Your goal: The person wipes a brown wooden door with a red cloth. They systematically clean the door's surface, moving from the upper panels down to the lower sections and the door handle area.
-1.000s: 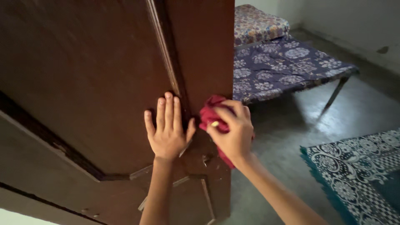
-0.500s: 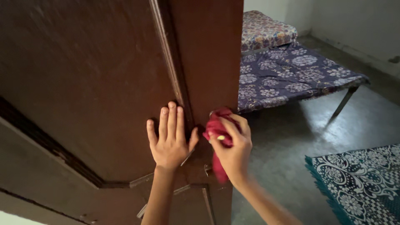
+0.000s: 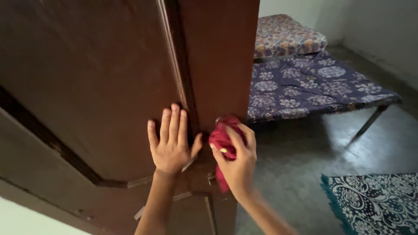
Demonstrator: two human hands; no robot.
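Brown door [image 3: 109, 78], cot [image 3: 313, 82] behind

Bare floor [image 3: 300, 174] beside door [image 3: 109, 78]

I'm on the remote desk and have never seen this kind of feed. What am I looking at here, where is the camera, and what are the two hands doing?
There is one view only, from a camera worn on a person's head and looking down, so the two bare arms coming up from the bottom edge are that person's own. No machine is involved. The left hand lies flat, fingers spread, against the dark brown wooden door. The right hand has its grip closed on a crumpled dark red cloth, pressed against the door near its edge. Past the door you see a low metal-legged cot with a navy floral sheet, a patterned folded mattress or cushion at its far end, a grey concrete floor, and a teal and white patterned mat at the lower right.
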